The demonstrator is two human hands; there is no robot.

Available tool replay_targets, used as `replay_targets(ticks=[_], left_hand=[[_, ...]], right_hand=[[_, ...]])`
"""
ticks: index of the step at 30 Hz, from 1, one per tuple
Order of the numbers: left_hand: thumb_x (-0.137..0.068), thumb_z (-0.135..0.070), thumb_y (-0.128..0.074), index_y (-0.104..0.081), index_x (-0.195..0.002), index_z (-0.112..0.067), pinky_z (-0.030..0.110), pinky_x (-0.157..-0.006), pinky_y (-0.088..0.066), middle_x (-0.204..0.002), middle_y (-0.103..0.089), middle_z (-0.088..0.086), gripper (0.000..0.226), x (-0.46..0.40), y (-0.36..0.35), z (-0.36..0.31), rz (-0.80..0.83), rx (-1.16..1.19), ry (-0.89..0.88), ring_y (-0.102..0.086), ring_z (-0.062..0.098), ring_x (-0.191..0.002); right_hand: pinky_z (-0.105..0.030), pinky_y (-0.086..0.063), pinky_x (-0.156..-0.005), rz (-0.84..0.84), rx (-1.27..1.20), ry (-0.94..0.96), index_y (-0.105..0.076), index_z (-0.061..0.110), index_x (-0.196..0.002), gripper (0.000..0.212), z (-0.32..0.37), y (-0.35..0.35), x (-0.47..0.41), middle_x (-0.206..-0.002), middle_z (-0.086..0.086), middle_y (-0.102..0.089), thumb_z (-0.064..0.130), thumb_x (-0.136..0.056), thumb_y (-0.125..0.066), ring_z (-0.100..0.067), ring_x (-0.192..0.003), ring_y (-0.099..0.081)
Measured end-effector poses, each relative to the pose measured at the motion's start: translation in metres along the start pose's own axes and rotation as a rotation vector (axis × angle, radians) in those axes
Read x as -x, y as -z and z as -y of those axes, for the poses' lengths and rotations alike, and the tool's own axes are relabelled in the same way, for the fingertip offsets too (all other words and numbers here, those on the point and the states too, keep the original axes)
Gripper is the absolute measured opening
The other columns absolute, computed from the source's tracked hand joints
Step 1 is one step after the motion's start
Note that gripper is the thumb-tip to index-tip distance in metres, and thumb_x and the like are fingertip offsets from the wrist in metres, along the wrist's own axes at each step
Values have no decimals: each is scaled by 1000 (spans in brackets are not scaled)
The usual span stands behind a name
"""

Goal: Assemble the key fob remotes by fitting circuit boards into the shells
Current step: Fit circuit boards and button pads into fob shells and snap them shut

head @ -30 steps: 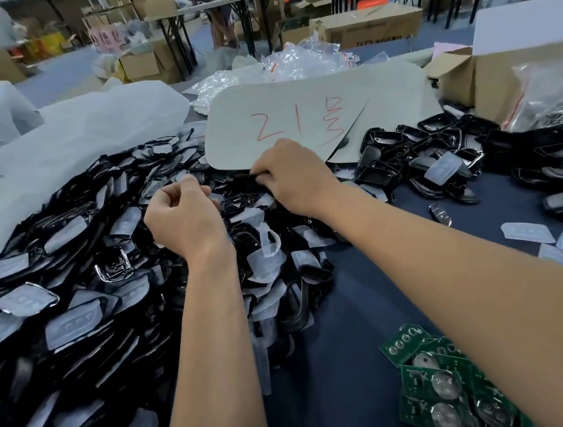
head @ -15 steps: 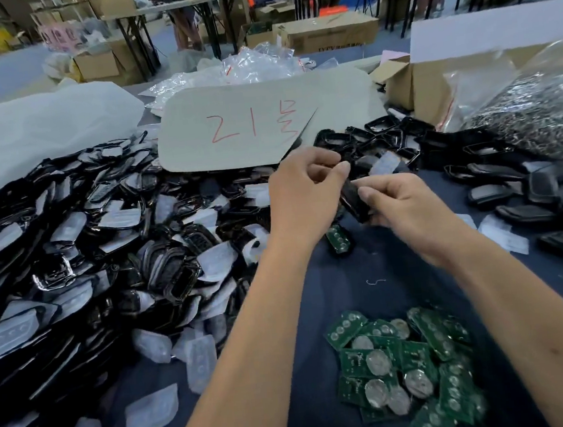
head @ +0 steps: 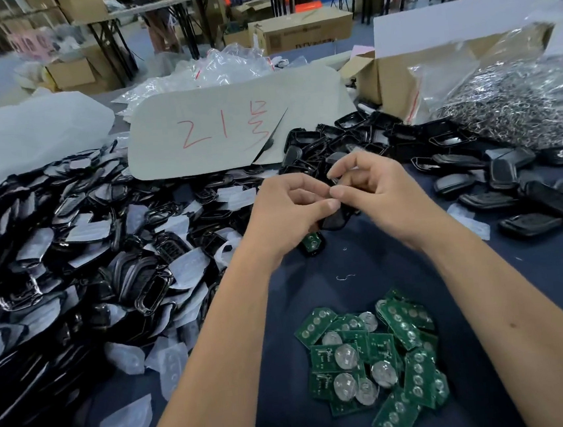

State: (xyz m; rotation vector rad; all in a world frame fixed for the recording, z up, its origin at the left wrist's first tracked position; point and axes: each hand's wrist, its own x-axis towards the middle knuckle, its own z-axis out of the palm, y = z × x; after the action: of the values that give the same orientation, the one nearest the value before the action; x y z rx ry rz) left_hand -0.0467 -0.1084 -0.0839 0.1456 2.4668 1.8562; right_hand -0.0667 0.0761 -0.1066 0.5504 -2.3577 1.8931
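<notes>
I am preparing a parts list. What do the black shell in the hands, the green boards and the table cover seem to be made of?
Black shell: probably moulded plastic, with a dull sheen on its curved face.
Green boards: look like printed circuit board with a green coating; many carry round silver metal coin cells.
Table cover: seemingly dark blue cloth, matt, with no glare.

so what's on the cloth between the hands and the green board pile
Head view: mostly bare dark cloth, with one small bent wire scrap lying short of the circuit boards.
</notes>
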Motion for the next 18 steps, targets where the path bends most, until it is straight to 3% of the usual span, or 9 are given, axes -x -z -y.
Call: replay_targets(ticks=[2, 4, 6, 8, 13, 16, 18], left_hand=[[-85, -10, -83, -77, -90, -17, 28, -61, -54, -73, -73, 3, 11, -1, -1, 1, -58, 42, -3, -65, 13, -67], [-86, -8, -82, -76, -93, -15, 40, -72, -62, -76, -72, 5, 11, -2, -4, 1, -144, 137, 3, -70, 17, -73], [-88, -6, -80, -75, -96, -11, 48, -84, -62, -82, -75, 11, 11, -2, -6, 1, -181, 238, 20, -73, 22, -79], [-89, -4, -79, -75, -98, -9, 51, -87, -62, -88, -76, 17, 11, -2, -7, 2, -194, 285, 27, -74, 23, -81], [-91, -7, -77, -75, -102, -7, 47, -90, -62, -98, -75, 25, 11, -2, -7, 5, -164, 329, 39, -75, 28, -93], [-93, -11, -76, -76, -92, -13, 35, -78, -63, -94, -77, 21, 2, -1, -2, 4, -78, 357, 62, -76, 30, -92], [-94, -12, -75, -76, -86, -14, 31, -73, -62, -91, -76, 21, 8, -2, 0, 5, -60, 351, 84, -75, 27, -86]], right_hand=[[-41, -55, -76, -98, -143, -57, -66, 19, -108, 19, 0, -8, 0, -83, -14, -71, 20, -92, -75, -19, -77, -64], [-50, -61, -86, -159, -363, -137, -67, 14, -112, 22, 3, -15, 0, -94, -22, -71, 12, -92, -75, -28, -86, -70], [-47, -63, -84, -177, -488, -176, -67, 10, -115, 25, 4, -20, 0, -98, -17, -76, -1, -93, -72, -28, -89, -75], [-37, -64, -77, -193, -530, -195, -68, 11, -112, 27, 4, -22, 0, -90, -7, -78, -7, -91, -71, -22, -85, -76], [-32, -63, -69, -222, -637, -206, -66, 8, -103, 32, 9, -21, 2, -82, -4, -79, 2, -74, -78, -17, -75, -76], [-33, -64, -69, -182, -649, -199, -67, 6, -102, 36, 10, -17, 3, -82, -7, -79, 7, -68, -79, -19, -73, -75], [-33, -64, -68, -173, -631, -202, -68, 7, -99, 35, 9, -15, 4, -78, -6, -78, 8, -67, -80, -19, -71, -74]])
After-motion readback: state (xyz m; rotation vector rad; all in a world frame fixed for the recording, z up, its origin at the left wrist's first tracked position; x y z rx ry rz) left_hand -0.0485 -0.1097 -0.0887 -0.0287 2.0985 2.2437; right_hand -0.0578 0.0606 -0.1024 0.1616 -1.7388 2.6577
